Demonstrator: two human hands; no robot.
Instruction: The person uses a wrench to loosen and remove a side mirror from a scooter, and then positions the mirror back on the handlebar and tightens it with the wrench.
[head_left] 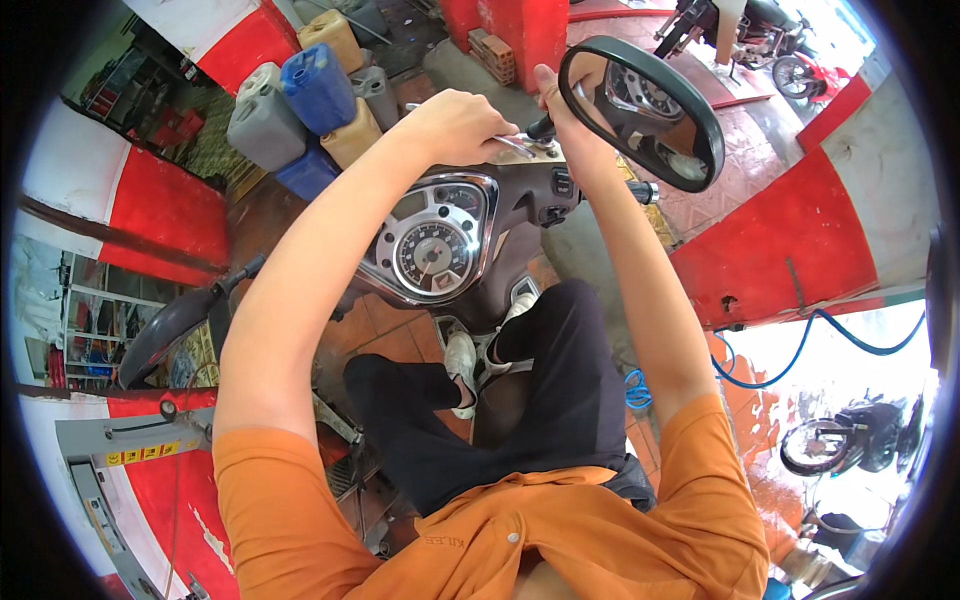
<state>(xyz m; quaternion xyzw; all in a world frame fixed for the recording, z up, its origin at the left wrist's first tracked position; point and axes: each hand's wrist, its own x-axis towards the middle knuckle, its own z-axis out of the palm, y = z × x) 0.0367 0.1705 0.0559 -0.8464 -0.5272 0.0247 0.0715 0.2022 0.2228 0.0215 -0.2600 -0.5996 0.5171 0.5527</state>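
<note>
A rider in an orange shirt works at a scooter's mirror (712, 140) in the upper center of the frame, a slim wrench (515, 147) closed in the left hand (455, 125), its metal ends showing on both sides of the fist. The right hand (578, 135) wraps the mirror on its stem (540, 129) side, one digit pointing up, other fingers partly hidden behind the rim.

Little space separates the two hands: the wrench's lower end and the stem lie between them, just above the dashboard (435, 250). To the left, plastic jugs (320, 85) crowd toward the left forearm; above, a red pillar (540, 45) and stacked bricks (492, 55) bound the work. Tiled paving (740, 130) stretches past the mirror's outer edge at upper right, giving that side more room, until a red-and-white wall (790, 235) cuts across at right. The right handlebar grip (643, 192) sits just beside the right forearm.

The mirror is a rounded oval in a glossy black housing, tilted toward lower right, its glass reflecting the round gauge. A second mirror (165, 335) juts out at left.
</note>
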